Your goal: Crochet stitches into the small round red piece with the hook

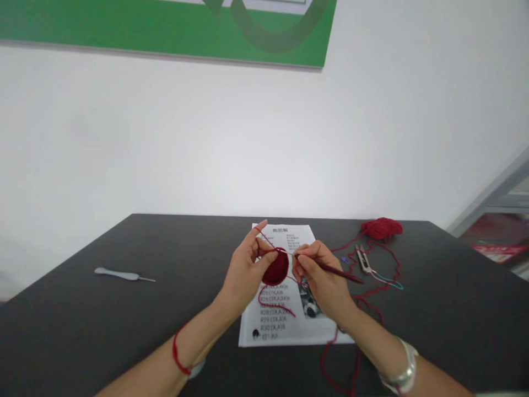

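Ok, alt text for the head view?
The left hand pinches a round red crocheted piece while the right hand holds a crochet hook above a printed pattern sheet on a dark table. A red yarn ball and snips lie right.

A dark tabletop (pixel 70 325) carries a printed pattern sheet (pixel 285 331) directly beneath the fingers (pixel 252 242), a pale-handled crochet hook (pixel 122 274) well left of them, and a red yarn ball (pixel 381 228) and thread snips (pixel 362 259) to their right.

A plain indoor workroom: a dark table (pixel 82 331) lies under the left hand (pixel 243 275) and right hand (pixel 322 281), with a white wall (pixel 231 143) and green panel (pixel 165 33) beyond them.
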Demonstrator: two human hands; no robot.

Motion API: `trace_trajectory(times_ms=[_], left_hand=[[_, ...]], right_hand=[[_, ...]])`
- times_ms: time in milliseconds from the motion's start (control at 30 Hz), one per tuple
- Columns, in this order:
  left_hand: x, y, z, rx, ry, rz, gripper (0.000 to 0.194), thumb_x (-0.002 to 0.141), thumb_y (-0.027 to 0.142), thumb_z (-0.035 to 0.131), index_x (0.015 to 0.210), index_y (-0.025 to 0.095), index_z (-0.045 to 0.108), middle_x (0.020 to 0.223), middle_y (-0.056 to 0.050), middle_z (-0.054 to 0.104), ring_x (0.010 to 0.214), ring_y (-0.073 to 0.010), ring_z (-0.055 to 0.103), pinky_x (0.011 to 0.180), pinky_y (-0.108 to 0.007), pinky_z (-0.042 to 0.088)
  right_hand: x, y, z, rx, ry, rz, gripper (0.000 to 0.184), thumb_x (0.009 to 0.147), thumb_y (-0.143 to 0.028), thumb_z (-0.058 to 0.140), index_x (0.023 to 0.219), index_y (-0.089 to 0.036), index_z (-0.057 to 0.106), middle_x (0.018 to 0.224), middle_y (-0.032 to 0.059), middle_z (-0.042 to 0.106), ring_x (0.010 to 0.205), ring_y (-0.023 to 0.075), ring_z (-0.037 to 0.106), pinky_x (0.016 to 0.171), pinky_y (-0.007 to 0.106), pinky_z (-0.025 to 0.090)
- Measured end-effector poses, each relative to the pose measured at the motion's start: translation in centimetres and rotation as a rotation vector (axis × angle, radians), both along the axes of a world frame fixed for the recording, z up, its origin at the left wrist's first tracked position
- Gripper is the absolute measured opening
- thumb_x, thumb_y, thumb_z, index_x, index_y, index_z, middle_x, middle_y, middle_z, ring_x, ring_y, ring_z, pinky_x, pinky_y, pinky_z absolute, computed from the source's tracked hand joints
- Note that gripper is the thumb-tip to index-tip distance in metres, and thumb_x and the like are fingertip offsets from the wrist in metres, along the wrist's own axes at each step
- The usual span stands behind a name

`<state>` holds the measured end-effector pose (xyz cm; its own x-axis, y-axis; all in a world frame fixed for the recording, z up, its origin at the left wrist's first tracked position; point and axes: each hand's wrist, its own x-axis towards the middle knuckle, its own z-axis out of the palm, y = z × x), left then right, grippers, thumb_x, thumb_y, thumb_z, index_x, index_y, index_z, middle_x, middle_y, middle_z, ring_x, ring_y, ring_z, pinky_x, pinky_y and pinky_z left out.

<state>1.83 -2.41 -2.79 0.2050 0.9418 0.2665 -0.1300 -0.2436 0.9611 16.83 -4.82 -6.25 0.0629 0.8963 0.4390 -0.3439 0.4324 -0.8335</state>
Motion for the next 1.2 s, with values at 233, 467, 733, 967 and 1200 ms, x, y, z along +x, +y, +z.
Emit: trace_trajectory(times_ms=[233,467,733,967,1200], left_hand=[[-0.4,-0.1,0.2,0.246,0.302,0.076,0.05,0.08,0.009,0.051,0.13,0.013,0.051,0.078,0.001,0.059,0.071,-0.0142,0.056,0.077,-0.028,0.043],[-0.4,-0.3,0.5,0.318,0.46,0.092,0.048,0.081,0.01,0.048,0.129,0.014,0.052,0.081,-0.002,0.064,0.071,-0.0156,0.059,0.075,-0.028,0.045],[-1.0,0.4,0.6,0.269,0.43,0.035,0.048,0.078,0.011,0.051,0.126,0.014,0.053,0.079,-0.001,0.063,0.074,-0.0166,0.059,0.076,-0.029,0.046],[-1.3,1.0,0.5,0.252,0.406,0.032,0.045,0.077,0.012,0.054,0.122,0.015,0.057,0.078,0.0,0.062,0.076,-0.0161,0.058,0.079,-0.029,0.044],[-0.9,0.6,0.4,0.015,0.066,-0.157,0.054,0.073,0.016,0.067,0.125,0.015,0.054,0.072,0.003,0.06,0.071,-0.0138,0.057,0.076,-0.029,0.043]], right_hand=[[0.8,-0.9,0.0,0.301,-0.533,-0.266,0.012,0.081,-0.011,0.061,0.08,-0.023,0.06,0.082,-0.0001,0.065,0.069,0.0119,0.059,0.061,0.024,0.045],[0.9,-0.5,1.1,-0.023,-0.307,-0.125,0.014,0.084,-0.02,0.058,0.071,-0.021,0.053,0.059,-0.0048,0.055,0.048,0.0095,0.048,0.045,0.021,0.039],[2.0,-0.6,0.6,0.48,-0.772,-0.21,0.011,0.087,-0.011,0.054,0.086,-0.022,0.056,0.081,0.002,0.063,0.071,0.013,0.058,0.063,0.024,0.047],[2.0,-0.6,0.8,0.297,-0.558,-0.177,0.011,0.084,-0.014,0.059,0.077,-0.022,0.055,0.074,-0.0008,0.061,0.06,0.0111,0.055,0.053,0.022,0.043],[1.2,-0.1,1.8,-0.205,0.14,0.197,0.017,0.075,-0.023,0.072,0.067,-0.019,0.057,0.058,-0.0029,0.061,0.047,0.0079,0.046,0.043,0.02,0.038]])
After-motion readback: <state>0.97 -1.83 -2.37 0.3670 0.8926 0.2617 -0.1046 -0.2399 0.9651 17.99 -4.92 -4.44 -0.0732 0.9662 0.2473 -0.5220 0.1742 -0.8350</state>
